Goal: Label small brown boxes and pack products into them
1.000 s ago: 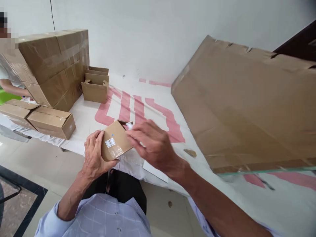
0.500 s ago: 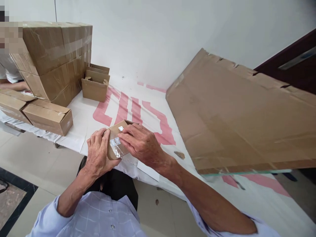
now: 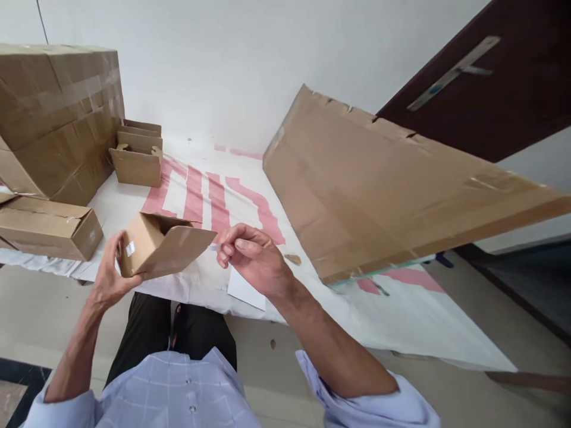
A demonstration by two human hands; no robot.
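Note:
My left hand (image 3: 109, 274) is closed on the left end of a small cardboard box (image 3: 178, 252), thumb below and fingers behind. The box is tilted above the front of the table, and its flap stands open towards the right. A whitish label (image 3: 130, 248) shows on the end near my left hand. To the right of the flap, my right hand (image 3: 254, 255) is closed in a pinch on a small pale sticker (image 3: 215, 246), which is blurred. That hand is apart from the box.
A large taped carton stack (image 3: 62, 113) and a closed long box (image 3: 53, 226) stand at left. Open small boxes (image 3: 138, 160) sit near the wall. A big cardboard sheet (image 3: 379, 196) leans at right. White paper (image 3: 245, 288) lies by the table's front edge.
My left hand has moved left with the box, which has turned so its open flap faces right. My right hand has come off the box, now pinching the small sticker. The view has swung right.

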